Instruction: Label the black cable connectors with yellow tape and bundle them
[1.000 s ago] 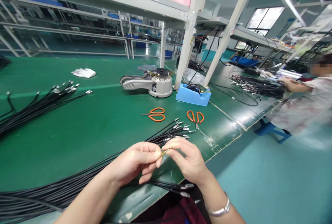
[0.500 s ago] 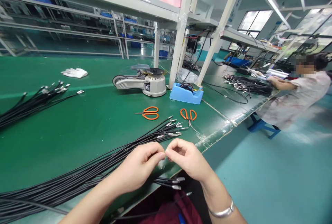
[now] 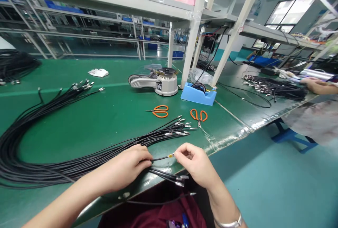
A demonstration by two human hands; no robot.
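A black cable [image 3: 160, 158] with a yellow band near its end stretches between my two hands. My left hand [image 3: 136, 161] is closed around the cable, over the green bench. At the cable's tip, my right hand [image 3: 191, 159] pinches the end between thumb and fingers, which hide it. Beyond my left hand lies a thick bundle of black cables [image 3: 118, 147] with metal connectors. Several cable ends [image 3: 169, 176] with silver connectors stick out below my hands at the bench edge. One more cable [image 3: 158, 203] hangs over my lap.
Two orange-handled scissors [image 3: 161, 111] [image 3: 198, 116] lie past the bundle. Behind them stand a grey tape machine [image 3: 167, 84] and a blue tape dispenser [image 3: 198, 95]. A white glove [image 3: 98, 73] lies farther back. At right, a co-worker's hand [image 3: 318, 85] is near another cable pile [image 3: 277, 88].
My hands have moved apart; the left slid back along the cable, so the banded end now shows between them. The view has turned left, showing more of the curved bundle.
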